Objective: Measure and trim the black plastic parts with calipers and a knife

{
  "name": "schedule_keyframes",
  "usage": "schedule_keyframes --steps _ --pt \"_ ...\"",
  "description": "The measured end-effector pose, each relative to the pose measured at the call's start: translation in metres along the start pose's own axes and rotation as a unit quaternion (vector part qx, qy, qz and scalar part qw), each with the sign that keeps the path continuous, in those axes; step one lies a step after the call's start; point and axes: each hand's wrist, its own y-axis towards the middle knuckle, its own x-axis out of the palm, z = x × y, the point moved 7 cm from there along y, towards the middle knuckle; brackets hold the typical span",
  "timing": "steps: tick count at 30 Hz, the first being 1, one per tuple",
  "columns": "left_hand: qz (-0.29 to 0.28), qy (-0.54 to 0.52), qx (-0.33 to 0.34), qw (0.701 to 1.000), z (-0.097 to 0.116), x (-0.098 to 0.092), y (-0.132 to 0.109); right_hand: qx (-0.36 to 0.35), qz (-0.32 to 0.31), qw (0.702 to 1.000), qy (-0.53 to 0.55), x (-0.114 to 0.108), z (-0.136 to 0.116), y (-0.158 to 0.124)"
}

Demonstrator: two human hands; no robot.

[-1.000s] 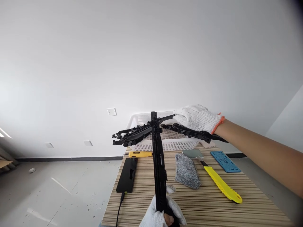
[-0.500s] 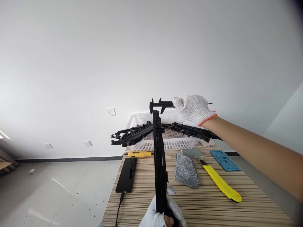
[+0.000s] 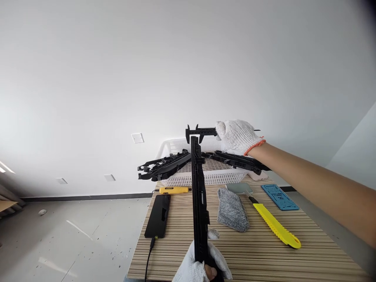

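Observation:
My left hand [image 3: 202,262], in a white knit glove, grips the lower end of a long black plastic part [image 3: 200,196] that stands upright above the table. My right hand [image 3: 237,136], gloved in white with an orange cuff, is closed on a black vernier caliper [image 3: 202,131] held level. The caliper's lower jaws straddle the part's top end; whether both touch it I cannot tell. Behind, more black plastic parts [image 3: 164,166] lie across the left of a white plastic basket [image 3: 217,178], and another black part [image 3: 235,159] across its right.
On the striped table [image 3: 182,235] lie a black phone [image 3: 158,216] with a cable, a yellow-handled tool [image 3: 174,190], a folded grey cloth [image 3: 233,210], a yellow utility knife [image 3: 276,225], a blue plate [image 3: 279,197] and a greyish flat piece [image 3: 236,188]. A wall stands behind.
The caliper has come slightly lower, and its sliding jaw has moved left, narrowing the gap around the part's top. My right hand has shifted slightly; my left keeps its grip.

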Motion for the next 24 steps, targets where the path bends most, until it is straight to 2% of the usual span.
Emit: schedule_keyframes --steps 3,7,13,17,21,24 --pt "0.015 0.009 -0.017 1.0 0.011 0.004 -0.004 0.0 -0.008 0.999 -0.032 0.003 0.004 -0.001" --pt "0.016 0.021 -0.029 0.999 0.025 0.009 -0.01 0.003 0.023 1.0 -0.015 0.002 0.008 -0.003" --pt "0.017 0.027 -0.036 0.999 0.037 0.015 -0.011 0.082 0.06 0.994 0.036 0.006 0.02 -0.002" --pt "0.013 0.026 -0.035 0.999 0.04 0.018 -0.01 0.101 0.08 0.991 0.045 0.005 0.021 -0.004" --pt "0.012 0.023 -0.033 0.999 0.041 0.019 -0.011 0.103 0.074 0.99 0.054 0.004 0.018 -0.007" --pt "0.015 0.019 -0.034 0.999 0.04 0.019 -0.012 0.108 0.044 0.991 0.071 0.007 0.015 -0.009"
